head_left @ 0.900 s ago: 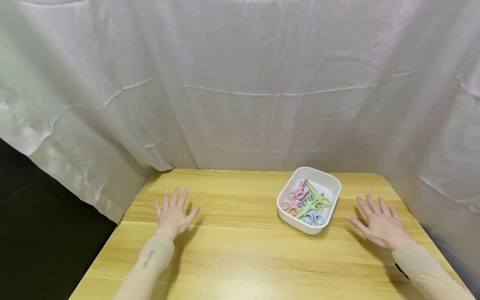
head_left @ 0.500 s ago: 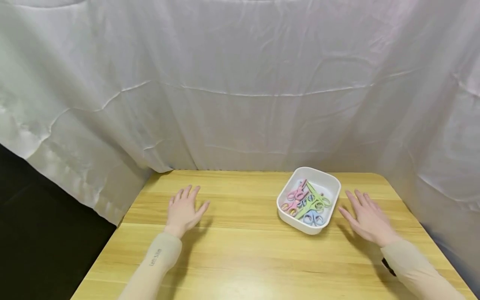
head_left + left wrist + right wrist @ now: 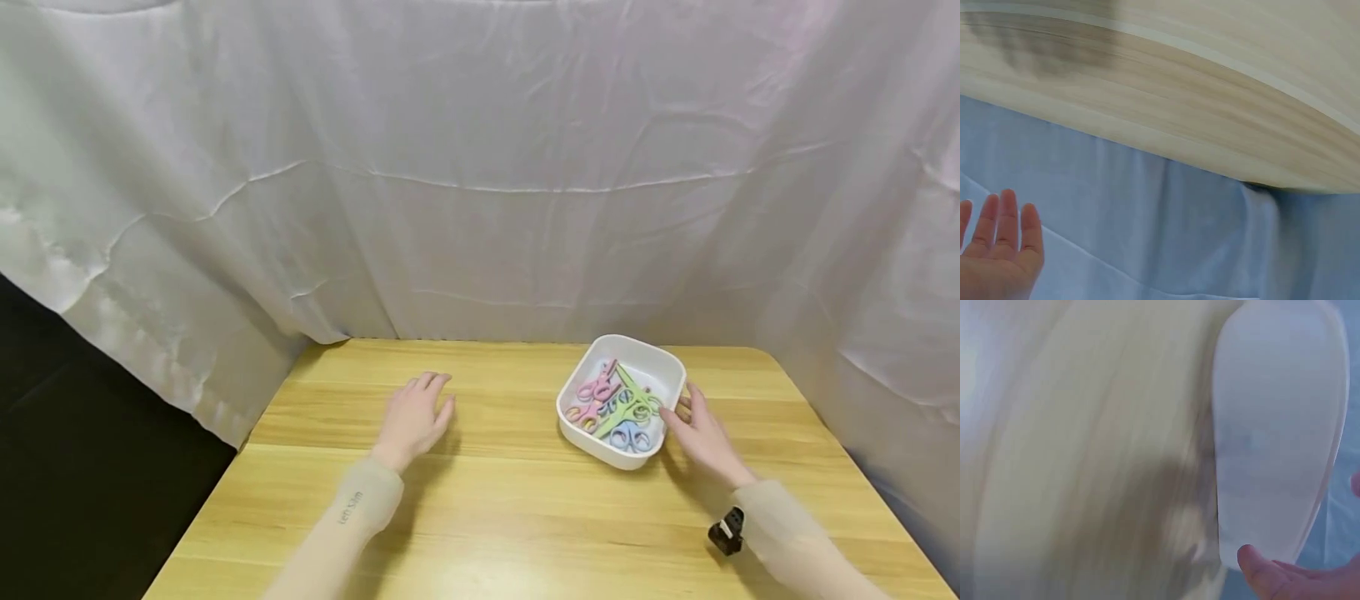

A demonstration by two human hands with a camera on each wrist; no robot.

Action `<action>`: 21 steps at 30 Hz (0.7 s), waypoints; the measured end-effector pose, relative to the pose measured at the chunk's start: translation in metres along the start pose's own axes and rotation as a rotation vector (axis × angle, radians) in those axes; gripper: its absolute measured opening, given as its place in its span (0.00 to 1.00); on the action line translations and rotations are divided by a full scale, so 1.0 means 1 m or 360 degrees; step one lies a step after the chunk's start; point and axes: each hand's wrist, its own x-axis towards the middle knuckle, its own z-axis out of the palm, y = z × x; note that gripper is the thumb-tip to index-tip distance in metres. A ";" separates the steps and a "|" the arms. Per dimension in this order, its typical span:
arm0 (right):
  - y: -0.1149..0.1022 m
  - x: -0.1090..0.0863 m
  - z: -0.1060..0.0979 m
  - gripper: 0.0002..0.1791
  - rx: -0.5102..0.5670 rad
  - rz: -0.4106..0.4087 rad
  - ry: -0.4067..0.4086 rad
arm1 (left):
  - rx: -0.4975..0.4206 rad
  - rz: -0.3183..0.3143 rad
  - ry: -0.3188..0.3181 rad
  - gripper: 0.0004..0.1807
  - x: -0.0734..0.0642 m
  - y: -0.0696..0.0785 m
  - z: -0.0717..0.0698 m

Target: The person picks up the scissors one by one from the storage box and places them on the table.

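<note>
My right hand (image 3: pixel 703 439) is at the right side of a white bin (image 3: pixel 670 367). Its thumb (image 3: pixel 672 419) overlaps the bin's rim, while the other fingers are along the outer wall, partly hidden. In the right wrist view a fingertip (image 3: pixel 1250 556) is right at the end of the wall, and the thumb shows beyond the rim. Inside the bin lie several pairs of scissors: pink (image 3: pixel 597 390), green (image 3: pixel 628 410) and blue (image 3: pixel 630 437). My left hand (image 3: pixel 411 421) hovers over the table left of the bin, fingers relaxed and holding nothing.
The wooden table (image 3: pixel 510 508) stands against a pale curtain (image 3: pixel 480 250) at the back and sides. A dark area (image 3: pixel 90 467) lies past the table's left edge. A small black device (image 3: pixel 726 532) is under the right wrist.
My right hand has moved left to the bin's right side, its fingers drawing in. The left hand has moved right over the table. The bin and scissors keep their place.
</note>
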 end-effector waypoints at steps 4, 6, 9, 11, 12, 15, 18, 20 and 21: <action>-0.004 0.001 0.008 0.46 0.0176 0.0107 -0.0016 | -0.0046 0.0099 -0.0023 0.22 0.005 0.014 0.007; -0.006 0.002 0.013 0.44 0.0225 0.0086 -0.0008 | -0.0067 0.0144 -0.0024 0.21 0.007 0.019 0.010; -0.006 0.000 0.017 0.42 0.0243 0.0033 0.0020 | -0.0074 0.0206 -0.0042 0.21 0.009 0.029 0.015; -0.005 -0.001 0.019 0.41 0.0239 0.0007 0.0028 | -0.0076 0.0240 -0.0060 0.21 0.011 0.034 0.018; -0.004 -0.002 0.019 0.41 0.0235 0.0000 0.0029 | -0.0079 0.0250 -0.0071 0.21 0.011 0.036 0.020; -0.002 -0.002 0.020 0.40 0.0235 -0.0019 0.0029 | -0.0108 0.0274 -0.0097 0.21 0.013 0.043 0.025; -0.002 -0.002 0.020 0.41 0.0256 -0.0035 0.0024 | -0.0151 0.0284 -0.0119 0.21 0.014 0.048 0.029; -0.002 -0.003 0.021 0.41 0.0283 -0.0034 0.0017 | -0.0175 0.0286 -0.0133 0.21 0.014 0.051 0.031; -0.002 -0.003 0.022 0.41 0.0287 -0.0036 0.0016 | -0.0180 0.0291 -0.0133 0.21 0.014 0.052 0.032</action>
